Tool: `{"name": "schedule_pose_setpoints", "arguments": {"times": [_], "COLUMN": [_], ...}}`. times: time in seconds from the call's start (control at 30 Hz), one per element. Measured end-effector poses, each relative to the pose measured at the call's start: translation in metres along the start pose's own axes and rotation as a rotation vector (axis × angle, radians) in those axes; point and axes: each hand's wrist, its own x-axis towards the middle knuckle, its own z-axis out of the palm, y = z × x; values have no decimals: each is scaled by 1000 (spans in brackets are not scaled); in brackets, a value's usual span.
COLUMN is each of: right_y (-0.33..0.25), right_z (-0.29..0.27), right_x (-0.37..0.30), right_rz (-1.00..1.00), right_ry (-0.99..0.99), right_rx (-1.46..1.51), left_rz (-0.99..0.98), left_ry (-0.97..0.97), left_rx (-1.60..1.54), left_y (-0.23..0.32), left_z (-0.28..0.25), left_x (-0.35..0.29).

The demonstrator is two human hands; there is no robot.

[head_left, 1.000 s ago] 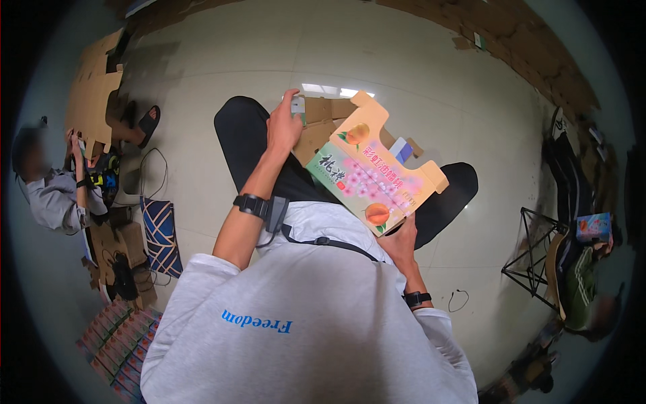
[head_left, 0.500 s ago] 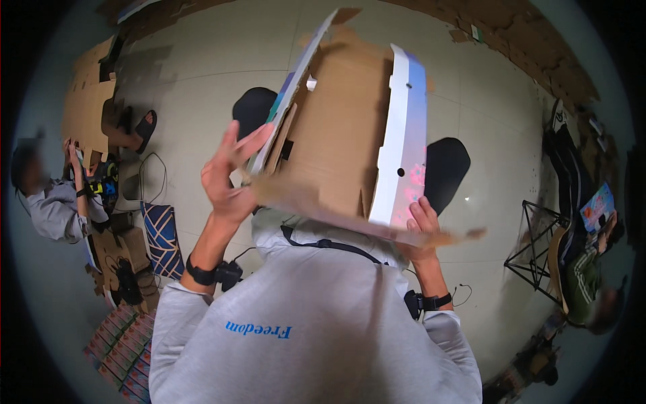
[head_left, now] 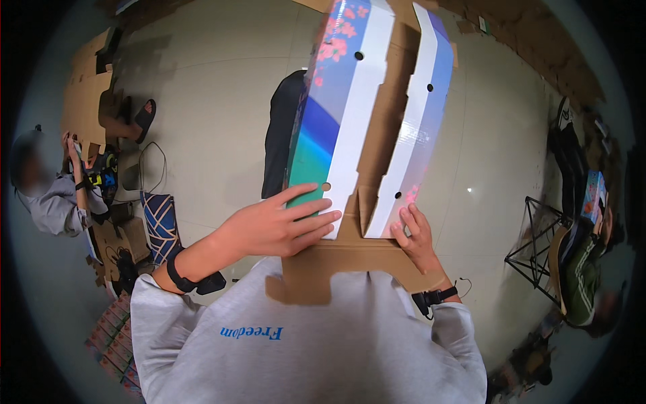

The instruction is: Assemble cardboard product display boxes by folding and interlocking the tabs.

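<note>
- The printed cardboard carton (head_left: 319, 128) is in front of the person's torso, over the lap, its long axis running away toward the upper edge of the view; a dark trouser leg (head_left: 279, 135) shows beside its left side.
- The step in hand looks like folding: the left side wall (head_left: 313, 145) and the right side wall (head_left: 420, 121) both lean inward, their white strips facing each other across a narrow strip of bare brown inner board (head_left: 385, 128).
- The left hand (head_left: 272, 229) lies with its fingers spread over the near end of the left wall, tips on the white strip just beside a punched hole; its thumb is hidden, so I cannot tell whether it pinches or only presses.
- The right hand (head_left: 418, 242) holds the near right corner, fingers curled onto the lilac printed face.
- The brown end flap (head_left: 306, 276), with its notched outline, extends toward the grey shirt (head_left: 303, 350) and is not folded up.
- A small brown corner tab (head_left: 365, 205) stands inside the near end, close to the right wall.
- In my judgement, the next move calls for keeping both walls steady and controlling that tab, so that the end flap can be raised without catching; letting either wall spring outward could spoil the corner.
</note>
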Motion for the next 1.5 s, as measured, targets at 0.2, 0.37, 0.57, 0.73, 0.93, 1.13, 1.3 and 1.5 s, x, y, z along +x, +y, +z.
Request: {"name": "schedule_pose_setpoints", "arguments": {"times": [0.2, 0.37, 0.57, 0.73, 0.93, 1.13, 1.3, 1.5], "right_y": [-17, -30, -56, -58, -42, -32, -28, -24], "right_z": [-19, -43, -41, -41, -60, -63, -61, -56], "right_x": [28, 38, 48, 58, 63, 74, 72, 69], "right_rz": [134, 343, 878, 1192, 1049, 1139, 1113, 1171], "right_ry": [-46, -29, 258, 625, 275, 347, 360, 336], "right_rx": [153, 299, 631, 888, 375, 559, 557, 651], "left_rz": [-122, -296, -518, -1132, -1042, -890, -772, -801], "left_ry": [-135, -260, 37, 522, 243, 259, 289, 350], "left_rx": [-90, -535, -811, -880, -664, -419, -253, -297], "left_y": [5, 3, 14, 31, 27, 14, -3, -10], "left_z": [-1, -22, 7, 35, 31, 17, 13, 20], "left_x": [-6, -22, -22, -17, -15, -3, 7, 19]}}
